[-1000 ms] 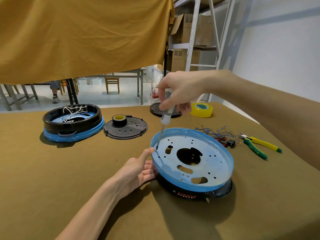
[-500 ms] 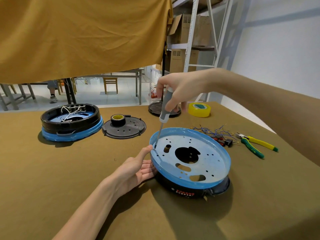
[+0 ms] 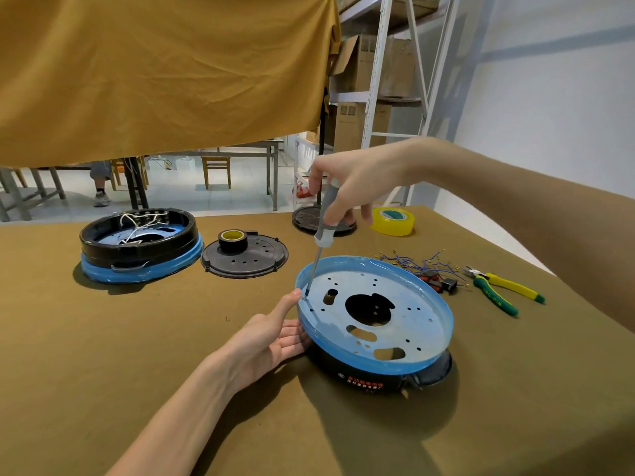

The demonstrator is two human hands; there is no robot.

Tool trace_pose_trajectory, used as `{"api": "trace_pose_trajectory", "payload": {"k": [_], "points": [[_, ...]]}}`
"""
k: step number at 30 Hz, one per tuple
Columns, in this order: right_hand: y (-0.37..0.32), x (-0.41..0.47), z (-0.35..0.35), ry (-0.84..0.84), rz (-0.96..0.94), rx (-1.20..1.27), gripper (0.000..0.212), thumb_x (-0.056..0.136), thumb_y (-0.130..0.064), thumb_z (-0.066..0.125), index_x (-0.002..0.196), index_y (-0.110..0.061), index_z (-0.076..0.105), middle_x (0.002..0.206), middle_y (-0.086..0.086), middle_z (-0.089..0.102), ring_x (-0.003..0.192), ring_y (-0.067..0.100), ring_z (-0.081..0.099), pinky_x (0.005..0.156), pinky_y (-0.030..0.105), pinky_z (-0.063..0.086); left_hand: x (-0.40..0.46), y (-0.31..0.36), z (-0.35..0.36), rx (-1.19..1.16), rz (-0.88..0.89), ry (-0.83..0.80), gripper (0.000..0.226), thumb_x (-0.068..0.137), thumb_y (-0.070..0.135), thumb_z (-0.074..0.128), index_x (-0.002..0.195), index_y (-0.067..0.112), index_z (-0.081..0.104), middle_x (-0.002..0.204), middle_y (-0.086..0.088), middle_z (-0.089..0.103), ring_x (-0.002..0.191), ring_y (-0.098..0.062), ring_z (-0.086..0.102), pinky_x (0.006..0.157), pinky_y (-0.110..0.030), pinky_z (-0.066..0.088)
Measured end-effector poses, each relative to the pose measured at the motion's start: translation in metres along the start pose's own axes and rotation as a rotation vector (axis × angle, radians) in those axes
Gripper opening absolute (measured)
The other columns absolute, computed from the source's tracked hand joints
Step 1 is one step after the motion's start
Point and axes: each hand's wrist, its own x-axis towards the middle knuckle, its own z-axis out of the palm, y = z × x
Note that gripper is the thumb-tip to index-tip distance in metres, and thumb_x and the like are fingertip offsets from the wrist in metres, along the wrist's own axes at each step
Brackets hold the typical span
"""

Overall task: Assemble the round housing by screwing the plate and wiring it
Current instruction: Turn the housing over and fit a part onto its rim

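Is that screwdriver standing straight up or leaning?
Leaning. The screwdriver slants, its handle gripped by the right hand up and to the right of its tip, which sits at the plate edge.

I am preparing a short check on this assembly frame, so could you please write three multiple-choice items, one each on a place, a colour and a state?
1. Where does the screwdriver tip rest?
A. near the plate's left rim
B. in the plate's central hole
C. on the table

2. What colour is the tape roll behind the right hand?
A. red
B. yellow
C. white

3. What is the left hand doing?
A. holding the pliers
B. lifting wires
C. steadying the round housing

Answers: 1 A, tip meets the plate beside the thumb; 2 B, plainly yellow; 3 C, fingers lie against its side.
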Motion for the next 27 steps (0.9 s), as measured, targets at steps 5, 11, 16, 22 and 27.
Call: {"api": "trace_pose_trajectory", "payload": {"k": [5, 11, 16, 22, 27], "points": [[-0.0041, 0.0088, 0.0101, 0.113, 0.013, -0.129, 0.038, 0.103, -0.044, 0.056, 0.115, -0.008, 0.056, 0.067, 0.008, 0.075, 0.048, 0.017, 0.068, 0.043, 0.023, 0.051, -0.0021, 0.0008, 0.0009, -0.011, -0.001, 0.001, 0.078, 0.064, 0.047, 0.083, 0.110, -0.009, 0.056, 0.096, -0.024, 0.077, 0.086, -0.029, 0.078, 0.059, -0.032, 0.062], [-0.0049, 0.0068, 0.0086, 0.076, -0.004, -0.100, 0.028, 0.103, -0.035, 0.059, 0.117, -0.013, 0.050, 0.069, 0.008, 0.076, 0.053, 0.019, 0.072, 0.044, 0.022, 0.052, -0.0005, 0.0002, -0.0010, -0.008, 0.007, -0.004, 0.079, 0.063, 0.047, 0.084, 0.111, -0.008, 0.056, 0.096, -0.023, 0.077, 0.086, -0.029, 0.078, 0.060, -0.032, 0.062], [-0.0032, 0.0028, 0.0011, 0.018, 0.003, -0.054, 0.044, 0.094, -0.033, 0.073, 0.125, -0.018, 0.046, 0.092, 0.010, 0.071, 0.063, 0.015, 0.072, 0.049, 0.023, 0.054, 0.0009, -0.0004, -0.0008, -0.005, 0.006, -0.002, 0.080, 0.062, 0.047, 0.084, 0.112, -0.008, 0.056, 0.096, -0.023, 0.077, 0.086, -0.030, 0.078, 0.060, -0.032, 0.062], [-0.0050, 0.0058, 0.0086, 0.076, -0.018, -0.087, 0.039, 0.100, -0.041, 0.063, 0.118, -0.008, 0.052, 0.074, 0.007, 0.076, 0.049, 0.014, 0.068, 0.043, 0.022, 0.051, 0.0006, 0.0005, -0.0013, -0.021, -0.004, -0.012, 0.079, 0.061, 0.046, 0.086, 0.109, -0.008, 0.055, 0.095, -0.024, 0.077, 0.085, -0.031, 0.078, 0.058, -0.033, 0.061], [-0.0059, 0.0080, 0.0066, 0.072, -0.016, -0.061, 0.030, 0.100, -0.033, 0.065, 0.117, -0.011, 0.053, 0.075, 0.009, 0.077, 0.056, 0.020, 0.073, 0.047, 0.024, 0.055, 0.0015, 0.0001, -0.0020, -0.010, -0.010, -0.011, 0.081, 0.061, 0.047, 0.085, 0.113, -0.008, 0.055, 0.097, -0.024, 0.077, 0.087, -0.031, 0.078, 0.060, -0.033, 0.062]]}}
